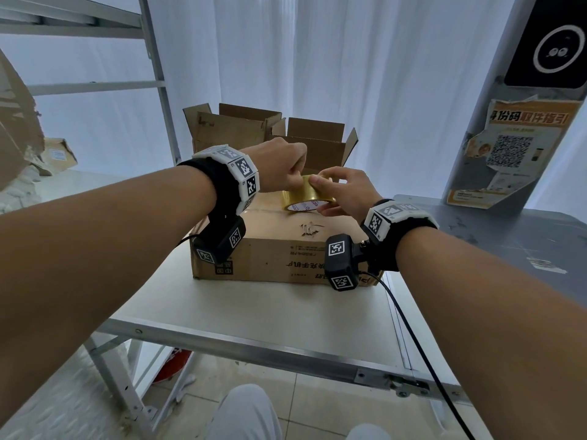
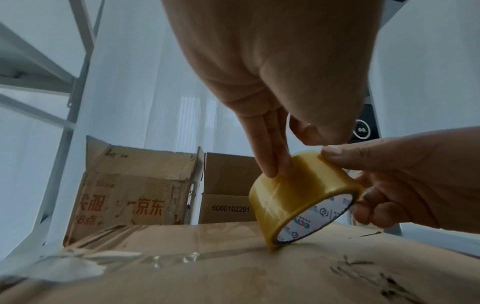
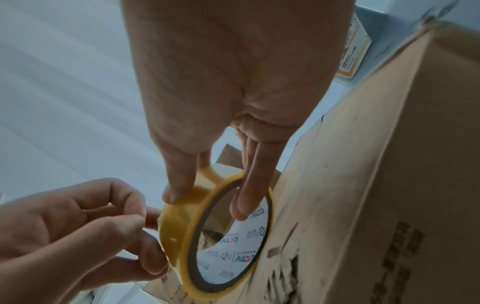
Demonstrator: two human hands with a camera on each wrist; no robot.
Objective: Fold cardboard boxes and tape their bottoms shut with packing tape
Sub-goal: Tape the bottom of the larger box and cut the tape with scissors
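Observation:
A closed brown cardboard box (image 1: 276,249) lies on the white shelf, with a strip of clear tape (image 2: 91,265) stuck on its top face. A roll of yellowish packing tape (image 1: 301,193) stands on edge on the box top (image 2: 233,267). My right hand (image 1: 346,192) grips the roll (image 3: 182,236), thumb on the outer surface and fingers inside the core. My left hand (image 1: 282,166) is curled, and its fingertips (image 2: 272,164) pinch at the roll's outer layer (image 2: 298,195). The tape's free end is not visible.
Two open-topped cardboard boxes (image 1: 235,128) (image 1: 317,144) stand just behind the closed one. A metal shelf post (image 1: 158,74) rises at left, and torn cardboard (image 1: 16,122) lies beyond it. A grey cabinet top (image 1: 508,236) adjoins on the right. A black cable (image 1: 413,338) hangs from my right wrist.

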